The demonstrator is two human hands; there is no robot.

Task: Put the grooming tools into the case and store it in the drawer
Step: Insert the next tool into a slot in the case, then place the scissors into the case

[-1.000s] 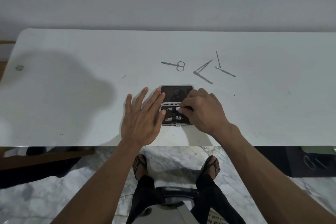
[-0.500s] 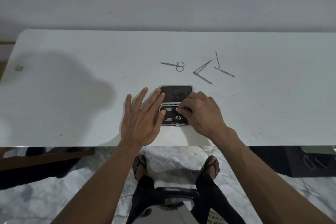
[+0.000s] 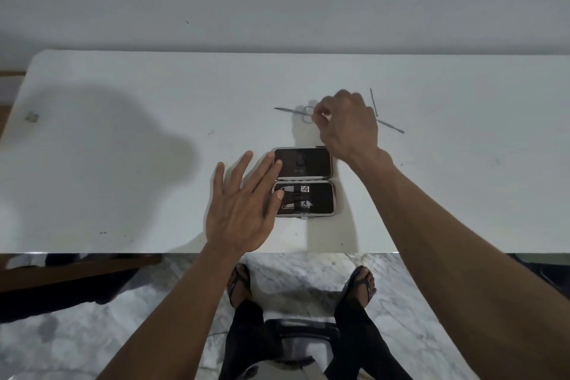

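While the case (image 3: 303, 183) is steadied open on the table (image 3: 123, 163) by the flat, spread left hand (image 3: 240, 210), the curled right hand (image 3: 345, 123) reaches the scissors (image 3: 300, 111); its grip cannot be told. 2 clippers (image 3: 296, 196) sit inside; the thin scissors could slip if pinched poorly.

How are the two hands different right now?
The left hand lies flat with fingers spread, touching the open case; the right hand has curled fingers at the scissors. The left is near the table's front edge; the right reaches farther back. Both are bare.
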